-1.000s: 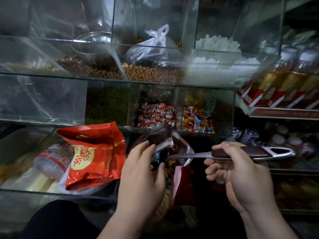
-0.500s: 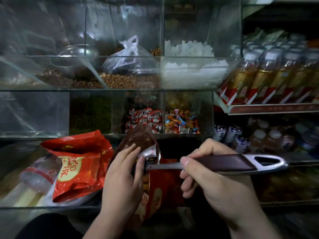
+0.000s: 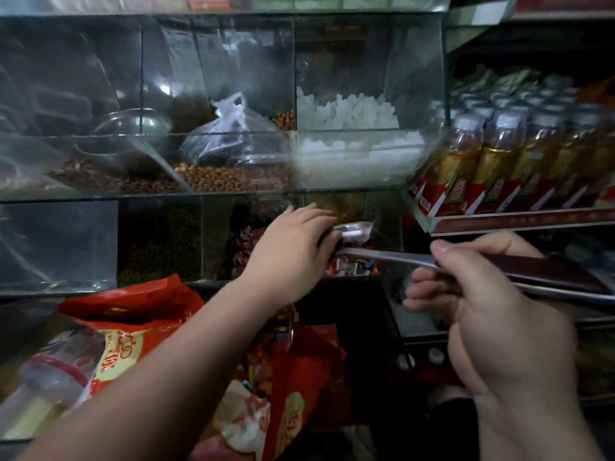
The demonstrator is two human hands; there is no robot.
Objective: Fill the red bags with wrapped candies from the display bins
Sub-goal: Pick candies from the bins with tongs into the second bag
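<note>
Open red bag (image 3: 299, 387) sits nearest, below my arms, w/ candies showing inside; 2nd red bag (image 3: 133, 322) lies to the L. My R hand (image 3: 482, 314) grips the scoop (image 3: 549, 272) by its handle, fingers wrapped round. Further out, L hand (image 3: 293, 247) bends over the scoop's front end by the wrapped candies (image 3: 349, 267) in the bin (grip hidden, can't tell).

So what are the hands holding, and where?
The right hand grips the scoop by its dark handle; the left hand is at its bowl, hold unclear.
</note>
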